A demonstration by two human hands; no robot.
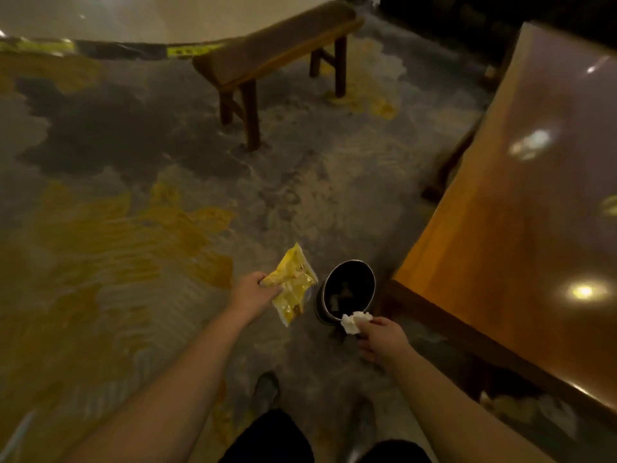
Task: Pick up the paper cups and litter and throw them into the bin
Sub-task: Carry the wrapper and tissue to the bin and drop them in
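Observation:
A small round dark bin (348,269) stands on the floor by the corner of a wooden table, with some litter lying inside it. My left hand (252,293) grips a yellow snack wrapper (291,284) just left of the bin, at rim height. My right hand (380,337) pinches a crumpled white tissue (354,322) right at the bin's near rim. No paper cup is in view.
A glossy wooden table (521,208) fills the right side. A wooden bench (267,51) stands farther ahead on the stained concrete floor (133,202). My shoes (267,389) are at the bottom. Yellow-black tape (187,50) marks a step at the far edge.

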